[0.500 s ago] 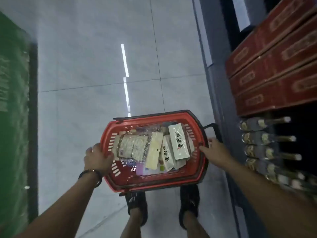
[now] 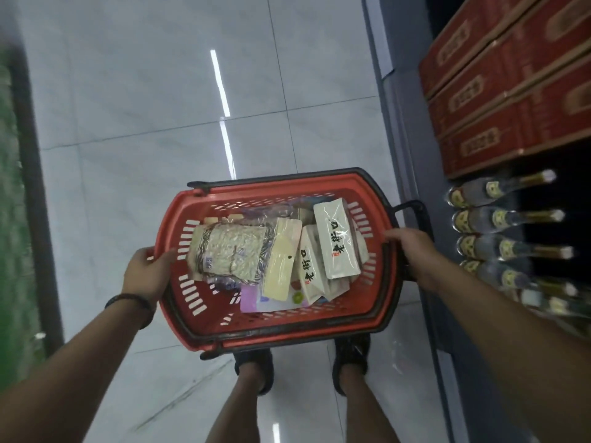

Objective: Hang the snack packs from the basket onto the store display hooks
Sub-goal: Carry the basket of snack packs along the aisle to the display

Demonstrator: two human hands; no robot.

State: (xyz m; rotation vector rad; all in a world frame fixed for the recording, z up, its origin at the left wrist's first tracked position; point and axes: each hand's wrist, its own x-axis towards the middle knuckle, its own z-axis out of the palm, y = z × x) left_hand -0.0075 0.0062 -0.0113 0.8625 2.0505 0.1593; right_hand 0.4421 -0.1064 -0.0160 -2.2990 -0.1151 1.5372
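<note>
1. A person's left hand (image 2: 147, 273) grips the red basket (image 2: 275, 187) by its left rim, and the right hand (image 2: 412, 251) grips its right rim.
2. Inside the basket, snack packs (image 2: 335, 238) lie heaped; bottles (image 2: 499, 215) lie to its right.

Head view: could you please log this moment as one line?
state: holding | left hand, right hand: grip red basket rim | snack packs: inside basket | hooks: not in view

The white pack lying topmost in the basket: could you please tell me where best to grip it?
The white pack lies face up and uncovered, its near short edge overhanging the packs beneath. Probably pinch that edge from above with the right hand, which grips the basket rim beside it.
</note>
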